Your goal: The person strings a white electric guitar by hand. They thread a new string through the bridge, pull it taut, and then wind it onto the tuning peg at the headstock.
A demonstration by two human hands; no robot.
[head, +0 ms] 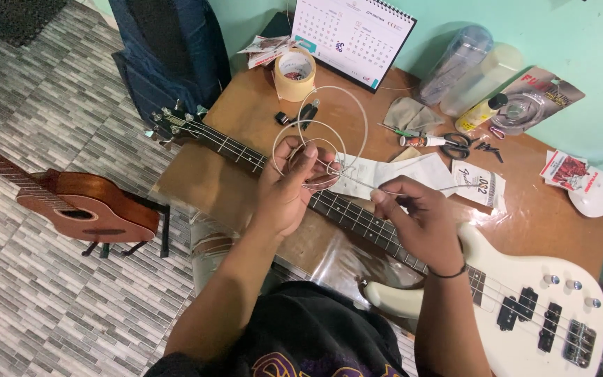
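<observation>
Your left hand point(289, 183) pinches the coiled bass string point(321, 132) over the white bass guitar point(525, 307), hiding frets; your right hand point(417, 220) grips its loose end. Scissors point(457, 145) and tape roll point(294, 73) lie farther back on the counter point(246, 112).

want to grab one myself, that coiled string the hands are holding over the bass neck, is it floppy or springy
Probably springy: the coiled string stands up in open round loops above the left hand rather than drooping. It looks thin and light, pinched with fingertips alone. The stretch toward the right hand runs nearly straight, so a released end would likely whip back.
</observation>
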